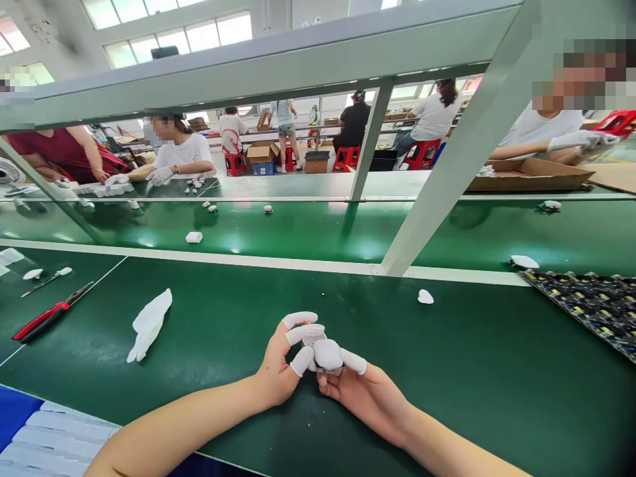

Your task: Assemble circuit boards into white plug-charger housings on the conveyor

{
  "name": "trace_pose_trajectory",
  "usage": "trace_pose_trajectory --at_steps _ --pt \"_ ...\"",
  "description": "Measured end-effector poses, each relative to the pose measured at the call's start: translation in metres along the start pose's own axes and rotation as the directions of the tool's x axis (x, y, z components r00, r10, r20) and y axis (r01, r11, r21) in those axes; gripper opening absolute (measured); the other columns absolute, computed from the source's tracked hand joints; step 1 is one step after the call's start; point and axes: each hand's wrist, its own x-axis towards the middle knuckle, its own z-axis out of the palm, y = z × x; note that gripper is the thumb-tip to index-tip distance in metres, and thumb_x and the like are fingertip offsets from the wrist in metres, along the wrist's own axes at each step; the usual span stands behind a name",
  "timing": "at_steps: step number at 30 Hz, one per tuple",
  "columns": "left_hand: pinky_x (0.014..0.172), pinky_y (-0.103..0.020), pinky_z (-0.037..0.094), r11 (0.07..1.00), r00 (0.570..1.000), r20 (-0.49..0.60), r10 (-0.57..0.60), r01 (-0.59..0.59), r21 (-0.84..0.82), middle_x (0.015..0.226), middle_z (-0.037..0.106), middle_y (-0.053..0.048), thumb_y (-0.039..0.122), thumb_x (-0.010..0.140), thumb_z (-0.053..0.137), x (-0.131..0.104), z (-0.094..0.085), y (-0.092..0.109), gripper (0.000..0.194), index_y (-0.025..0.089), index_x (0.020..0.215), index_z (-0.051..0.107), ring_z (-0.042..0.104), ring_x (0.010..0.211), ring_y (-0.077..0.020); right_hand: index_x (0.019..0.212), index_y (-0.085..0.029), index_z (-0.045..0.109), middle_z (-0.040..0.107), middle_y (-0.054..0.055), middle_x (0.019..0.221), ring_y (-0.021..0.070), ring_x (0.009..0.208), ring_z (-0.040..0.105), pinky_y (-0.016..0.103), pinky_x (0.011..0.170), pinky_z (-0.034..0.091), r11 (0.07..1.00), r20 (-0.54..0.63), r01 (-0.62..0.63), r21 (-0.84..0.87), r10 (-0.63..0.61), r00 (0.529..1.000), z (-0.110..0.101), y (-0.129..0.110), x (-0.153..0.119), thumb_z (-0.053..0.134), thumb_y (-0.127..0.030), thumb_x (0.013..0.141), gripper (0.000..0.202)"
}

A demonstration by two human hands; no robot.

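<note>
Between my two hands, just above the green work surface (223,424), is a small white rounded plastic piece (327,354) with a dark lower edge. My left hand (285,361), wearing white finger cots, is closed on its left side, thumb below and fingers above. From the right, my right hand (355,384) pinches the same piece, a cot on its thumb and the fingers curled underneath. What lies under the piece is hidden. A loose white heart-shaped cap (425,297) rests on the surface farther right.
Left of my hands lie a crumpled white glove (150,324) and red-black pliers (52,313). A panel of circuit boards (591,305) sits at right. Slanted metal posts (432,179) rise beyond the surface. A green conveyor belt (308,232) carries small white parts; co-workers sit across it.
</note>
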Motion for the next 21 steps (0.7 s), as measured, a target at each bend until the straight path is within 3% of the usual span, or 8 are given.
trace_pose_trajectory --at_steps 3,6,8,13,16,21 --pt "0.096 -0.044 0.048 1.0 0.999 0.036 0.001 0.0 -0.022 0.128 0.054 -0.011 0.04 0.088 0.053 0.0 0.0 -0.001 0.039 0.026 0.125 0.055 0.056 0.112 -0.0263 0.091 -0.018 0.07 0.065 0.004 0.09 0.0164 0.082 0.057 0.033 0.084 0.042 0.999 -0.013 0.022 -0.045 -0.022 1.0 0.001 0.001 -0.001 0.068 -0.037 0.08 0.023" --pt "0.085 -0.037 0.052 0.999 0.996 0.075 -0.042 0.044 -0.029 0.107 0.064 -0.009 0.035 0.085 0.058 0.0 0.002 -0.001 0.036 0.025 0.12 0.059 0.062 0.094 -0.0217 0.088 -0.018 0.07 0.061 0.002 0.083 0.0141 0.076 0.053 0.03 0.08 0.041 0.995 -0.031 0.043 -0.092 -0.046 0.998 0.005 0.0 -0.001 0.069 -0.039 0.079 0.022" --pt "0.08 -0.034 0.053 0.998 0.996 0.071 -0.047 0.049 -0.025 0.097 0.064 -0.007 0.033 0.085 0.058 0.0 0.003 0.0 0.031 0.025 0.115 0.061 0.062 0.087 -0.0193 0.085 -0.018 0.07 0.057 0.001 0.077 0.0129 0.072 0.049 0.028 0.075 0.041 0.99 -0.028 0.051 -0.134 -0.056 0.998 0.007 -0.001 0.0 0.069 -0.041 0.079 0.024" --pt "0.077 -0.034 0.051 0.997 0.996 0.08 -0.037 0.042 -0.065 0.094 0.06 -0.007 0.037 0.089 0.053 0.0 0.002 0.002 0.028 0.024 0.113 0.062 0.059 0.084 -0.0185 0.08 -0.018 0.068 0.054 0.0 0.076 0.0113 0.069 0.044 0.026 0.07 0.038 0.984 -0.012 0.044 -0.172 -0.047 0.999 0.014 -0.004 0.0 0.072 -0.044 0.077 0.027" --pt "0.08 -0.036 0.051 0.993 0.991 0.121 -0.055 0.067 -0.097 0.095 0.06 -0.008 0.041 0.091 0.05 0.0 0.001 0.001 0.033 0.024 0.117 0.061 0.058 0.085 -0.0194 0.081 -0.018 0.068 0.053 0.0 0.076 0.0113 0.068 0.043 0.026 0.07 0.038 0.982 -0.014 0.032 -0.188 -0.035 0.999 0.017 -0.004 -0.001 0.072 -0.045 0.076 0.028" --pt "0.096 -0.043 0.048 0.995 0.989 0.13 0.067 -0.057 -0.084 0.099 0.061 -0.008 0.039 0.09 0.053 0.002 0.002 0.001 0.035 0.025 0.122 0.06 0.058 0.095 -0.0211 0.08 -0.017 0.065 0.052 0.0 0.075 0.0114 0.068 0.042 0.026 0.071 0.037 0.975 -0.017 0.023 -0.22 -0.027 0.999 0.017 -0.002 -0.002 0.071 -0.043 0.078 0.026"
